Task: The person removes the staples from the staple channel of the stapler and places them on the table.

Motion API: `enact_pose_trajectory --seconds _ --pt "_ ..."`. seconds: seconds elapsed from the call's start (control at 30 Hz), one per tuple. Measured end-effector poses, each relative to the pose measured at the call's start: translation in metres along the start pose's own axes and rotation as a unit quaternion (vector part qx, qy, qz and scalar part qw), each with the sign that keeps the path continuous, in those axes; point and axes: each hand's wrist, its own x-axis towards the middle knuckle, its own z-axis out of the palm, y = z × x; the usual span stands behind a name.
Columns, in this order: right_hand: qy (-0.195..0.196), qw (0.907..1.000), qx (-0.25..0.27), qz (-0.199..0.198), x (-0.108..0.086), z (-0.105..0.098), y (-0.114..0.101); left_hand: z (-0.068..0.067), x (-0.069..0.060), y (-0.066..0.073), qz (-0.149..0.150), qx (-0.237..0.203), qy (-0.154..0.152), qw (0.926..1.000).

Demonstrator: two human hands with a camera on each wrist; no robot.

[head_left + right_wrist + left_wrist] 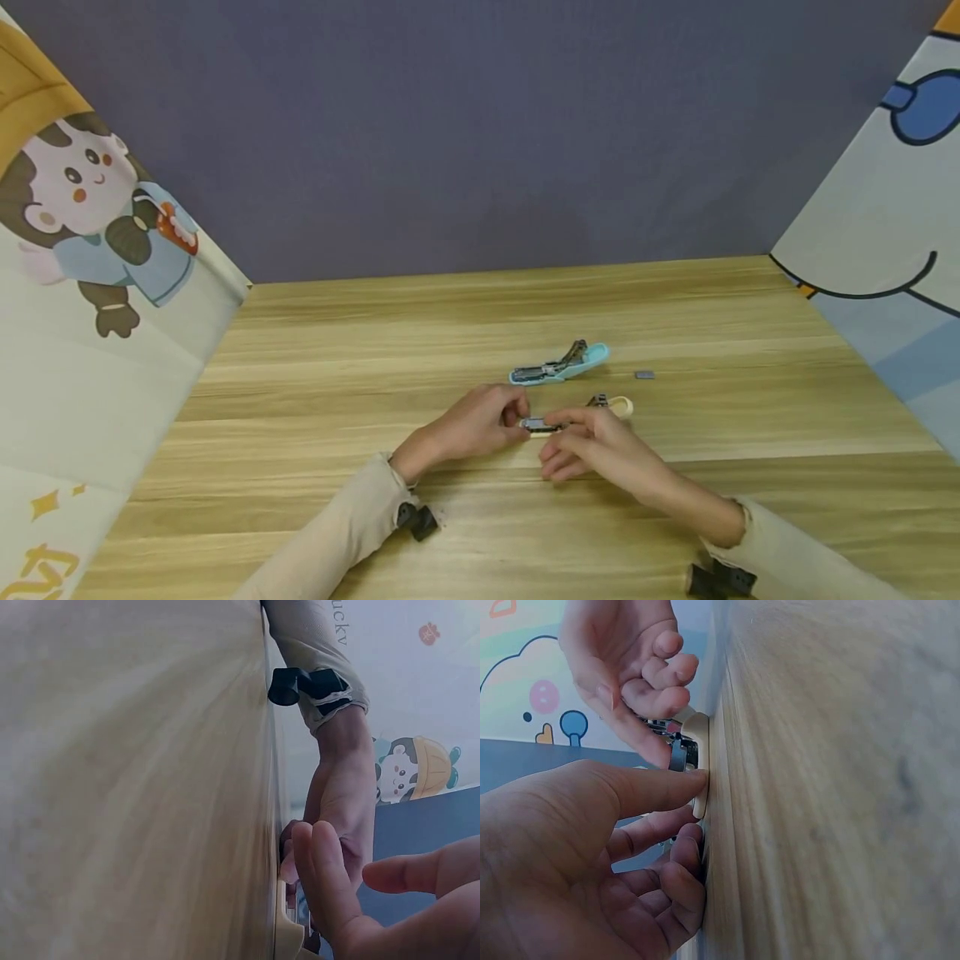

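With my left hand [480, 421] I pinch the front end of the opened cream stapler [540, 426] on the wooden table [337, 350], probably to steady it. My right hand [596, 442] grips nothing; its extended finger seems to touch the metal part [678, 755].

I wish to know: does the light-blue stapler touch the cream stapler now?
Apart. The head view shows it: bare wooden tabletop is visible between the light-blue stapler and the cream stapler.
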Motion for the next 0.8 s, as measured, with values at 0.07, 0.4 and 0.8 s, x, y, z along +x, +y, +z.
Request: enact_pose_trajectory --seconds 0.07,0.4,0.8 --pt "-0.001 1.0 -0.002 0.001 -0.001 -0.001 0.0 0.0 0.0 0.0 -0.002 -0.002 -0.001 1.0" --pt "-0.066 0.9945 0.072 0.038 -0.004 -0.004 -0.004 0.0 -0.001 -0.003 0.005 -0.009 -0.001 0.9999" --pt "-0.063 0.9895 0.127 0.025 -0.002 0.009 0.009 0.001 0.0 -0.006 0.015 -0.01 0.002 0.9998"
